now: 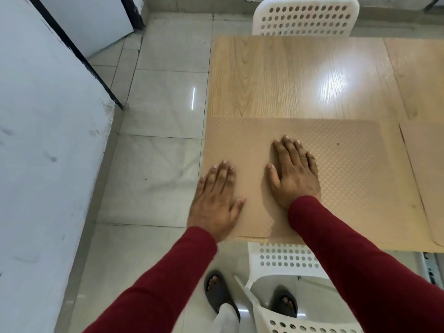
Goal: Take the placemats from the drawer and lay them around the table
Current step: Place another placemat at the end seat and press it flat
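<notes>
While both hands press flat, fingers spread and grasping nothing, the placemat (341, 164) lies at the bench's (288, 75) six o'clock edge; left hand (216, 200), right hand (294, 174). Another mat at three o'clock is cut off.

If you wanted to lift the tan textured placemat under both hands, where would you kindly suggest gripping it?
Probably at the left edge of the tan textured placemat: it lies flat, but that edge reaches the wooden table edge beside the left hand, so fingers could pinch it from the left.
</notes>
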